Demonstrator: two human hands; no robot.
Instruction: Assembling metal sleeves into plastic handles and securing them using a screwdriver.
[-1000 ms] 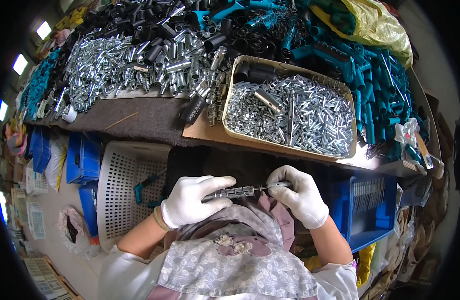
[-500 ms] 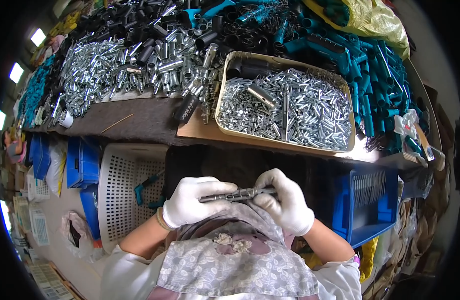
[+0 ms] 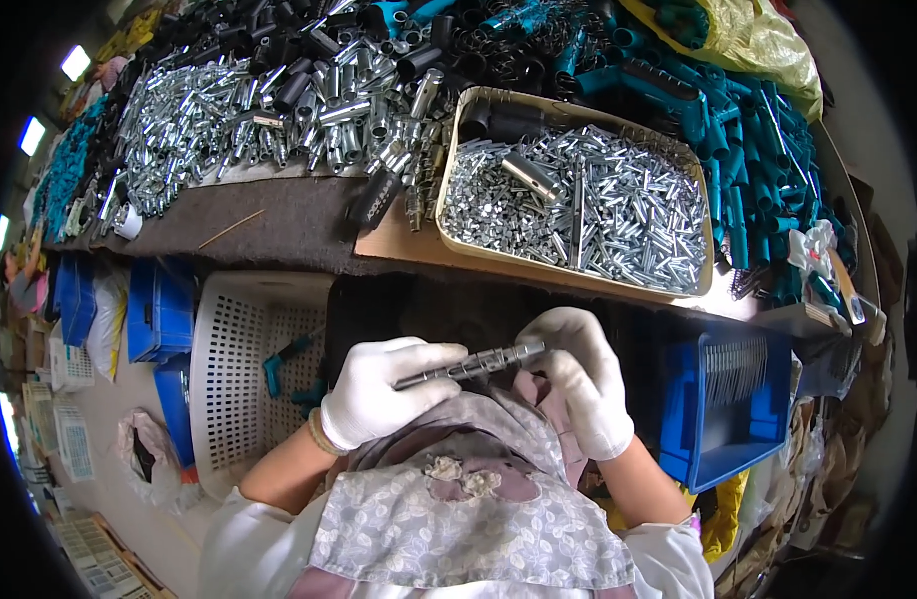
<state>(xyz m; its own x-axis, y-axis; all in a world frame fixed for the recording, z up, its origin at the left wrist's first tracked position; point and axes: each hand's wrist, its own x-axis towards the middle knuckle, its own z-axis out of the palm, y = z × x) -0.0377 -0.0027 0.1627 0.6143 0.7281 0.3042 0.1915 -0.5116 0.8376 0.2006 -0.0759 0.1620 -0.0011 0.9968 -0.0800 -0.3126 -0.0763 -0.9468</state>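
Observation:
My left hand [image 3: 384, 394], in a white glove, is closed round the left part of a slim grey metal rod [image 3: 483, 363] with ring-like steps along it. The rod tilts up to the right above my lap. My right hand [image 3: 581, 374], also gloved, is beside the rod's right end with bent, slightly blurred fingers. Whether it touches the rod or pinches something small, I cannot make out. On the bench ahead, a cream tray [image 3: 568, 274] holds many short metal pins [image 3: 628, 210], small metal pieces and a larger metal tube [image 3: 531, 177].
Piled metal sleeves [image 3: 184, 125] and black tubes cover the bench's back left; teal tool housings [image 3: 743, 190] lie at the right. A thin stick [image 3: 231, 229] rests on the dark bench cover. Below stand a white perforated basket [image 3: 211, 379] and a blue crate [image 3: 738, 449].
The rod's right end has tilted upward and now shows free of my right fingers. My right hand has shifted slightly up and right. The left hand keeps its hold.

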